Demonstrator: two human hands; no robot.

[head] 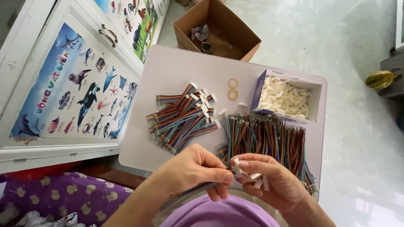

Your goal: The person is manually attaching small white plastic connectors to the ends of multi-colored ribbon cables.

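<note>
My left hand (191,168) pinches a multicoloured ribbon cable (198,188) between thumb and fingertips at the near edge of the small table (164,71). My right hand (269,178) is closed on a white connector (237,167) at the cable's tip, with more white connectors (261,181) tucked in its palm. Finished cables (183,117) lie mid-table, loose wires (269,138) toward the right edge, and a box of connectors (288,98) sits at the far right corner.

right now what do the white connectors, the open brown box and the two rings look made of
White connectors: likely moulded plastic, matte off-white with uniform small shapes. Brown box: cardboard, dull brown with folded flaps. Rings: probably rubber bands, thin tan loops lying flat on the tabletop.
</note>
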